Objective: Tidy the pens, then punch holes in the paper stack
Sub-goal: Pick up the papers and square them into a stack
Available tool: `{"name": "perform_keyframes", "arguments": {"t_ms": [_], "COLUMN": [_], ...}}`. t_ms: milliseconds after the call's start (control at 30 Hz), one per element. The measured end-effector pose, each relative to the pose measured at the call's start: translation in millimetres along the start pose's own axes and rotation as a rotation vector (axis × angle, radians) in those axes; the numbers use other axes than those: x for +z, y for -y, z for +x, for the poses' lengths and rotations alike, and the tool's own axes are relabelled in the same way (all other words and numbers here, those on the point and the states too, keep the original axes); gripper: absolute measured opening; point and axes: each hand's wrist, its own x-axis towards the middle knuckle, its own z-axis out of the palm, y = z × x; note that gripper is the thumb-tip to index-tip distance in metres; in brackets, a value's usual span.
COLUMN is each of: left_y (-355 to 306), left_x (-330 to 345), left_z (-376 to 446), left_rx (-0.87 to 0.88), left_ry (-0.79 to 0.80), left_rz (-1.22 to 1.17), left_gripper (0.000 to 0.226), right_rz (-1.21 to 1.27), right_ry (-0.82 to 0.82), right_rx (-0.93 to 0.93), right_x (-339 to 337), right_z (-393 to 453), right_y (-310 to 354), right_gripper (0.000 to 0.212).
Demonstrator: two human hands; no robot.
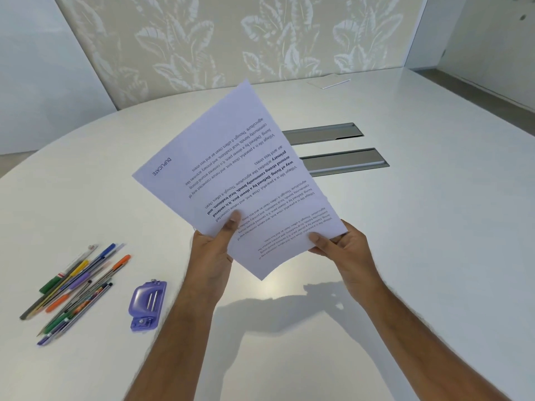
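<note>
White paper stack (231, 175) raised off table, left hand (212, 250), right hand (341, 244) gripping its near edge

both forearms extended forward, left hand (212, 250) and right hand (344, 247) raised, fingers closed, thumbs on top

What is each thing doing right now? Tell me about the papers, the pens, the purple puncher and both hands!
paper stack: lifted off the table, tilted, held by both hands.
left hand: gripping the stack's lower left edge.
right hand: gripping the stack's lower right edge.
pens: lying bunched together on the table, untouched.
hole punch: lying on the table beside the pens, nothing in it.
table slots: lids closed.
</note>
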Motion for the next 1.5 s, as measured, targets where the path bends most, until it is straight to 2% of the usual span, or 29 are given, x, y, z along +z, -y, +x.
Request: {"name": "perform_keyframes", "arguments": {"t_ms": [100, 200, 400, 600, 700, 800, 933, 1067, 1200, 1333, 1500], "left_y": [10, 20, 19, 10, 7, 5, 7, 7, 7, 12, 29], "left_x": [2, 2, -14, -36, -43, -48, -55, -52, -42, -40, -41], "left_z": [0, -4, -5, -2, -5, -9, -12, -8, -5, -7, -17], "left_rx": [-0.005, -0.007, 0.036, 0.027, 0.016, 0.022, -0.02, -0.063, -0.052, -0.042, -0.112], "left_ry": [-0.008, -0.036, -0.153, -0.187, -0.207, -0.192, -0.096, -0.058, -0.098, -0.102, -0.062], "left_rz": [-0.058, -0.108, -0.147, -0.159, -0.032, 0.226, 0.45, 0.639, 0.625, 0.589, 0.646], "left_gripper": [0.048, 0.05, 0.055, 0.045, 0.032, 0.035, 0.022, 0.02, 0.018, 0.025, 0.021], "right_rz": [0.157, 0.207, 0.106, 0.022, -0.051, -0.11, -0.182, -0.271, -0.372, -0.382, -0.443], "right_ry": [0.009, -0.006, -0.106, -0.151, -0.182, -0.186, -0.171, -0.139, -0.111, -0.119, -0.092], "right_rx": [0.03, 0.036, -0.012, -0.039, -0.061, -0.105, -0.153, -0.172, -0.216, -0.24, -0.107], "right_x": [8, 12, 0, -20, -27, -33, -38, -38, -33, -30, -38], "right_z": [-1, 0, 5, 9, 10, 9, 8, 6, 4, 1, -3], "right_y": [-4, -4, 8, 18, 21, 26, 33, 35, 39, 37, 2], "right_gripper": [0.042, 0.043, 0.041, 0.025, 0.023, 0.023, 0.024, 0.019, 0.01, 0.017, 0.021]}}
